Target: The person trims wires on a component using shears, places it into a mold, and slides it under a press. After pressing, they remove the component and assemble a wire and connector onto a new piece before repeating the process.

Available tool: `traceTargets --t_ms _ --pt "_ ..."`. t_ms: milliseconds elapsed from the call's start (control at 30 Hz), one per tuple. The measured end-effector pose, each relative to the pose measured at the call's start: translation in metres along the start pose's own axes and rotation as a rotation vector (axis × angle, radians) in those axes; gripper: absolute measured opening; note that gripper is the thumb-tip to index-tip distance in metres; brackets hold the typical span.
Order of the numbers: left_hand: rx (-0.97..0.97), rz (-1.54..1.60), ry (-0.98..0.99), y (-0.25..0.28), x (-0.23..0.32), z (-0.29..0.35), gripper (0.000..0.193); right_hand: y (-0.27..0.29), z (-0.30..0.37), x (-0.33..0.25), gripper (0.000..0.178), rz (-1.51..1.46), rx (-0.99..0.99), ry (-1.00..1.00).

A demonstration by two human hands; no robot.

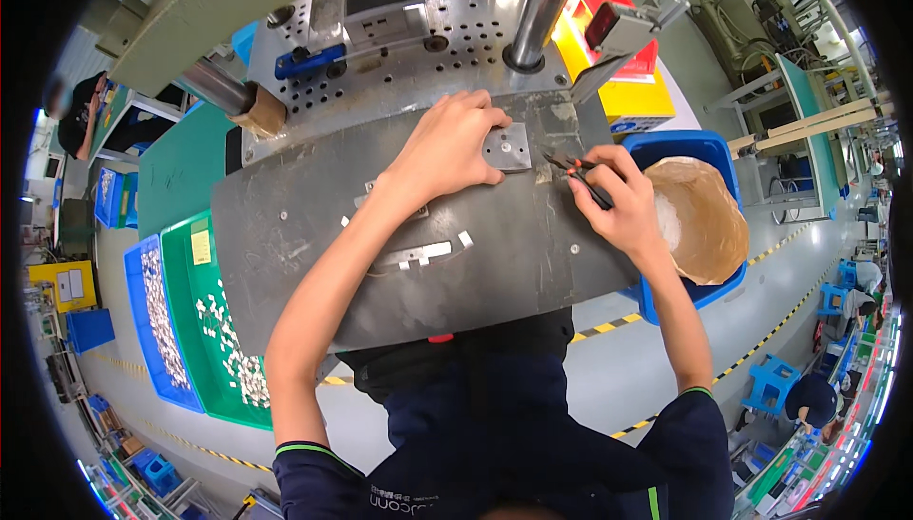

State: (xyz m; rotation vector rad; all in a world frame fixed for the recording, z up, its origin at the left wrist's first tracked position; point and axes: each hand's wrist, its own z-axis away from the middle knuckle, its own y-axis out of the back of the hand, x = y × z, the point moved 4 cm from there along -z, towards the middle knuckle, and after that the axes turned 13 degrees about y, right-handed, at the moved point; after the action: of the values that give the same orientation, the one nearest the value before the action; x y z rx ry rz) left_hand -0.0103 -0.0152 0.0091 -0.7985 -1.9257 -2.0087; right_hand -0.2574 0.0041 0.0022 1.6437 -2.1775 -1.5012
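My left hand (452,147) is closed on the left part of a small grey metal block with holes (512,149), thumb on its near edge and fingers on its far edge. The block rests on the dark work board (314,282). Just right of it, my right hand (620,202) grips small pliers (594,187) with black and orange handles, their tips pointing left towards the block. Below my left forearm lie a metal strip (411,256) and a small white piece (465,240). Another metal piece (415,213) is partly hidden by that forearm.
Behind the board stands a press with a perforated metal plate (380,83) and thick posts (544,16). A blue bin (728,168) with a brown paper lining is at right. Green (214,278) and blue (152,301) trays at left hold many small pieces. A yellow box (637,102) sits behind right.
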Motion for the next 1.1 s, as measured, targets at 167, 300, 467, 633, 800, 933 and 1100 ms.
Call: traceTargets --t_ms 167,300,467,633,800,933,1100 --pt "0.040 0.004 -0.033 -0.007 0.003 0.020 0.063 -0.018 -0.019 -0.018 0.021 0.088 -0.162 0.314" --pt "0.057 -0.004 -0.024 -0.007 0.002 0.024 0.061 -0.028 -0.025 -0.024 0.021 0.089 -0.207 0.343" --pt "0.041 0.001 -0.029 -0.009 0.004 0.027 0.063 -0.031 -0.022 -0.019 0.022 0.144 -0.260 0.412" --pt "0.064 -0.003 -0.014 -0.011 0.003 0.027 0.062 -0.033 -0.021 -0.022 0.027 0.118 -0.379 0.240" --pt "0.116 -0.015 -0.018 -0.009 0.005 0.028 0.061 -0.002 0.008 -0.007 0.036 -0.410 -0.018 -0.365" --pt "0.039 -0.023 0.051 -0.010 0.005 0.027 0.060 0.057 0.086 0.044 0.036 -0.187 0.439 -0.448" --pt "0.065 0.048 0.074 -0.009 0.007 0.030 0.062 0.126 0.262 0.205 0.050 0.484 0.026 -1.104"
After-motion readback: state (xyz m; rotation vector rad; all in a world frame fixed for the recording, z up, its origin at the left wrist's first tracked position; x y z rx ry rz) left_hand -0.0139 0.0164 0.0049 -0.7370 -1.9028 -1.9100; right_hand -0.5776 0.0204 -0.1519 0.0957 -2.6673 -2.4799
